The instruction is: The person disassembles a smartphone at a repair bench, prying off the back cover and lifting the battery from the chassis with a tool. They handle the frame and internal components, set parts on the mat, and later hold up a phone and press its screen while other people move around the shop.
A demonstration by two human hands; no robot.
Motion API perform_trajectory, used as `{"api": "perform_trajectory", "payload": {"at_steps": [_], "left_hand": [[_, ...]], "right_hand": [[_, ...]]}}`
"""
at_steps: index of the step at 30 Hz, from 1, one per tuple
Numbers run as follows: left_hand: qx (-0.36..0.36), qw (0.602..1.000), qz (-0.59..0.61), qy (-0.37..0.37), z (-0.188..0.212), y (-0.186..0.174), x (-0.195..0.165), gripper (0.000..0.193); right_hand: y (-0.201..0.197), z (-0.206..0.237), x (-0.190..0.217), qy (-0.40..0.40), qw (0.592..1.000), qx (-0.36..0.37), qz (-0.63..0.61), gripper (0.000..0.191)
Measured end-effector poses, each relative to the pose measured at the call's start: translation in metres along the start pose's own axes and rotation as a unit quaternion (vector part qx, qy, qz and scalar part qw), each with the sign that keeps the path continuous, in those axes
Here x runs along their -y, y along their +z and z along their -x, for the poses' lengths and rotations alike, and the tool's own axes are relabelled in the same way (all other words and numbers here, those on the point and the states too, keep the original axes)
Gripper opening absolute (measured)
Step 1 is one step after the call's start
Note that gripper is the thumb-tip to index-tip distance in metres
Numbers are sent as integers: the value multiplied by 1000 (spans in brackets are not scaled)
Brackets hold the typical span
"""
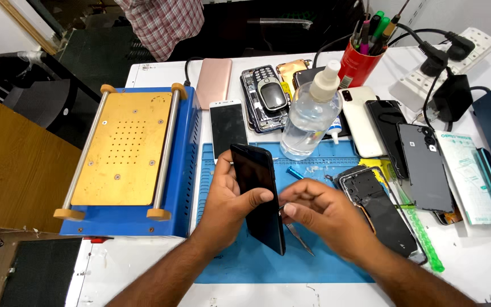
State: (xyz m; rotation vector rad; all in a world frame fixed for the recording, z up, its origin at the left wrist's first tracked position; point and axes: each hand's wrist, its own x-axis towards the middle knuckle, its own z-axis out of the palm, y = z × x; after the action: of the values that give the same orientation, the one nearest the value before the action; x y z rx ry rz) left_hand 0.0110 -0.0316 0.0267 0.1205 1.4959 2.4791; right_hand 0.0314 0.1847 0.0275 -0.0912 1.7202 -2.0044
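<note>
In the head view, the left hand (231, 196) is gripping a black phone (258, 196) by its edges, thumb across the dark face, holding it tilted above the blue mat (228, 261) on the desk (143, 267), with its long axis running from the upper left, far from the person, down to the lower right, near them. The right hand (322, 210) is sitting just to the phone's right, fingers pinched together on thin metal tweezers (298, 234) whose tip is pointing down and right, so the right edge of the phone is lying nearest that hand. A clear bottle (310, 116) is standing beyond the phone, and an opened phone (379, 207) is lying on the mat past the right hand.
</note>
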Motion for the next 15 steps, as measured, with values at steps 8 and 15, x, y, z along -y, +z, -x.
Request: {"api": "perform_trajectory", "payload": {"at_steps": [8,15], "left_hand": [[-29,998,33,52,-1,2,3,67],[-21,998,52,37,-1,2,5,62]], "right_hand": [[18,4,15,-17,968,32,247,57],[24,4,22,29,943,-26,329,40]]}}
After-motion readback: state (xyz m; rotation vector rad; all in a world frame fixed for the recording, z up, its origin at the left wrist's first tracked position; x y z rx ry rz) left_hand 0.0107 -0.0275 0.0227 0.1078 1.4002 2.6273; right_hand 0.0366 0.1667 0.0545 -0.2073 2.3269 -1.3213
